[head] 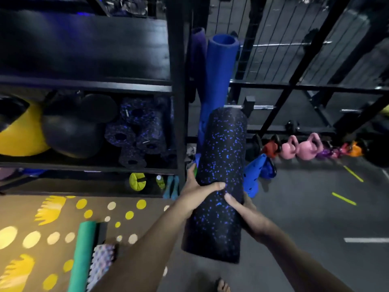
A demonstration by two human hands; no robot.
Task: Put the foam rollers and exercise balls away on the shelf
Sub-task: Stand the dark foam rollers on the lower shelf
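Filling the left half of the view, a black shelf stands on a grey floor, and its middle level holds balls and rollers. A brown rug with yellow dots and splashes lies in front of it.

A long black foam roller flecked with blue is held upright and slightly tilted. It is just outside the shelf, in front of the right post, and not yet on any level.

On the middle level a yellow ball sits at the far left, touching a black ball. A stack of speckled rollers lies end-on to the right of the balls.

Behind the held roller a blue foam tube leans by the post. A green roller lies on the rug at the lower left, with a short bumpy roller just beside it. Blue cones stand near the held roller, and pink kettlebells line the floor further right.

The left hand grips the held roller's left side, with the thumb pressed across the front and the fingers curled behind. The right hand grips the right side a little lower, thumb on the front, with the other fingers wrapped round the back and mostly hidden.
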